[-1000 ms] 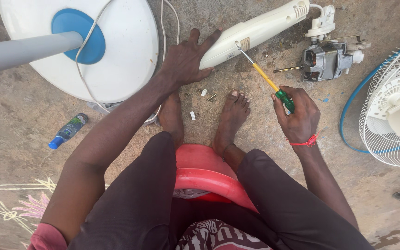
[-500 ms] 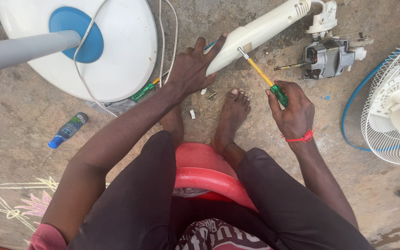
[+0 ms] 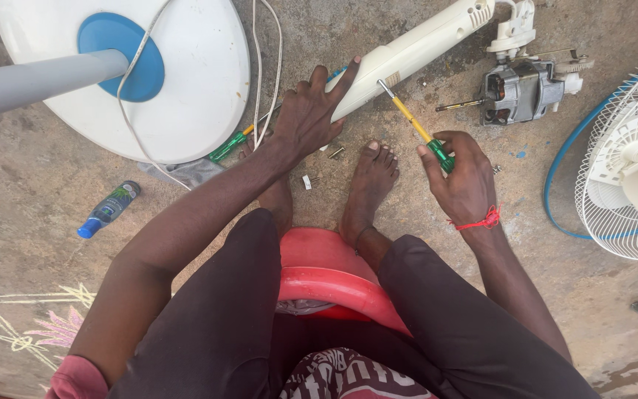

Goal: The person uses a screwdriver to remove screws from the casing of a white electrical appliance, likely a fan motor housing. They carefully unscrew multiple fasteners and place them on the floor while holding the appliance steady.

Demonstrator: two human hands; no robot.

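My left hand [image 3: 310, 117] presses down on the near end of a cream plastic fan housing [image 3: 415, 50] that lies on the concrete floor. My right hand [image 3: 464, 176], with a red thread at the wrist, grips a screwdriver [image 3: 415, 124] with a green handle and yellow shaft. Its tip touches the housing close to my left fingers. A second green and yellow screwdriver [image 3: 232, 144] lies under my left forearm. Small screws [image 3: 336, 153] and a white bit [image 3: 307, 181] lie by my bare feet [image 3: 369, 185].
A white round fan base [image 3: 201, 81] with a blue collar, grey pole [image 3: 31, 81] and white cord is at top left. A fan motor [image 3: 522, 89] lies at top right, a white wire grille [image 3: 629, 162] at right. A small bottle [image 3: 108, 209] lies left. I sit on a red stool [image 3: 326, 277].
My left hand slid toward the near end of the housing and uncovered the second screwdriver. My right hand and its screwdriver shifted slightly, tip still on the housing.
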